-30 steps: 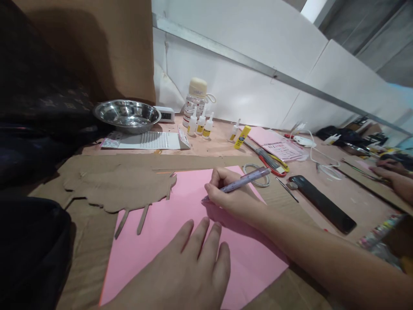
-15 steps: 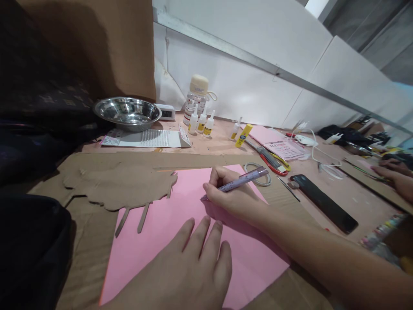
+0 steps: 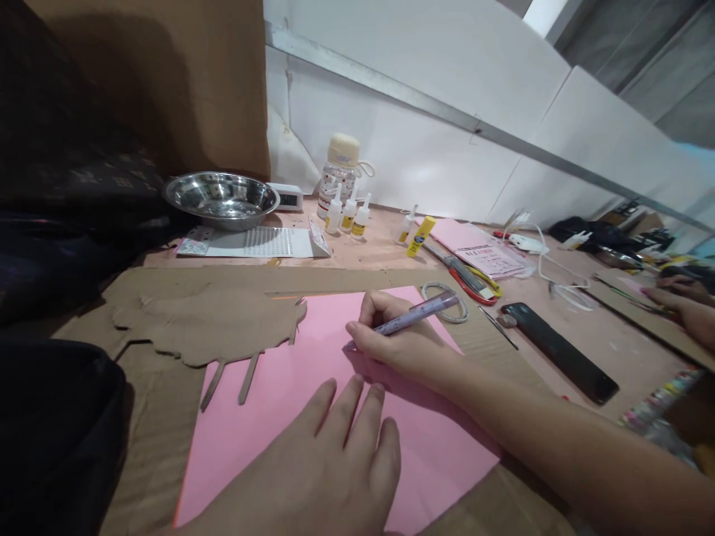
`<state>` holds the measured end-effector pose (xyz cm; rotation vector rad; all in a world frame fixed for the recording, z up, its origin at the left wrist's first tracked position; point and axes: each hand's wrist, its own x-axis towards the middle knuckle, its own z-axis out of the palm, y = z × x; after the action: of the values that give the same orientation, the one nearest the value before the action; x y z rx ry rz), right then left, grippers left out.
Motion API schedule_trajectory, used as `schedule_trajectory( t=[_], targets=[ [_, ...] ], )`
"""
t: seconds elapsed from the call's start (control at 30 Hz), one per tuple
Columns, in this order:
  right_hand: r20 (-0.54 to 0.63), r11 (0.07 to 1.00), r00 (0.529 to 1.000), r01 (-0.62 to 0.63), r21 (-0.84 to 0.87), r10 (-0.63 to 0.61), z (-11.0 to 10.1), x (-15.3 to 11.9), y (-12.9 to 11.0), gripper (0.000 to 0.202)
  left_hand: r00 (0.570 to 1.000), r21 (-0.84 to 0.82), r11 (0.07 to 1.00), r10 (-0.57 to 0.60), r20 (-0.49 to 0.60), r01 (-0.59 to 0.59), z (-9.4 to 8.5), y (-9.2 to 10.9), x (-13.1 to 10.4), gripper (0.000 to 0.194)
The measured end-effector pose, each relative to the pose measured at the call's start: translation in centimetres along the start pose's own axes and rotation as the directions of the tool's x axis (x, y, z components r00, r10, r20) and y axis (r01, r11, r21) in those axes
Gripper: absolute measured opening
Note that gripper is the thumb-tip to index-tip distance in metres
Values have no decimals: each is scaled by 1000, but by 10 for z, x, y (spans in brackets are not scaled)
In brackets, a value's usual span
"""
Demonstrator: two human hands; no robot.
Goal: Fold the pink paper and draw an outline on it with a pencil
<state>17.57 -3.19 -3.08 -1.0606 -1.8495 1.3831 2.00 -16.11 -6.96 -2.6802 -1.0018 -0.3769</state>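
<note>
Pink paper (image 3: 268,417) lies on a cardboard sheet (image 3: 150,402) in front of me. My left hand (image 3: 335,454) rests flat on the paper with its fingers spread. In my right hand (image 3: 391,339) is a purple pen (image 3: 416,314), its tip down at the paper above my left fingertips. A cardboard cutout (image 3: 215,324) with a ragged outline and thin leg-like strips overlaps the paper's upper left corner. Any mark under the pen tip is too small to make out.
Behind the cardboard stand a metal bowl (image 3: 223,197), several small glue bottles (image 3: 360,221), a glue stick (image 3: 420,237) and a drink bottle (image 3: 338,171). Red-handled scissors (image 3: 472,286) and a black phone (image 3: 558,350) lie rightward. Another person's hand (image 3: 678,301) shows at far right.
My right hand and the pen have shifted slightly left across the paper. My left hand stays in place.
</note>
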Motion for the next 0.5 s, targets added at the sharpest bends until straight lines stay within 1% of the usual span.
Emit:
schedule_trajectory(
  t=[0.07,0.23,0.3,0.37,0.5],
  targets=[
    [1,1000,1000,-4,12,4,0,0,0,29,999,12,1000,13,36,-14,-1,1,1,48],
    [-27,999,999,-18,34,19,3,0,1,29,985,28,995,96,142,-101,-1,0,7,59],
    [-33,998,999,-33,60,35,5,-1,1,29,986,20,995,92,136,-95,1,0,8,59],
    [-20,992,998,-55,112,58,7,-3,0,30,993,6,998,59,98,-60,2,0,7,55],
    [105,949,988,-138,283,113,8,-6,0,30,1000,-29,1000,-4,22,4,1,0,1,44]
  ],
)
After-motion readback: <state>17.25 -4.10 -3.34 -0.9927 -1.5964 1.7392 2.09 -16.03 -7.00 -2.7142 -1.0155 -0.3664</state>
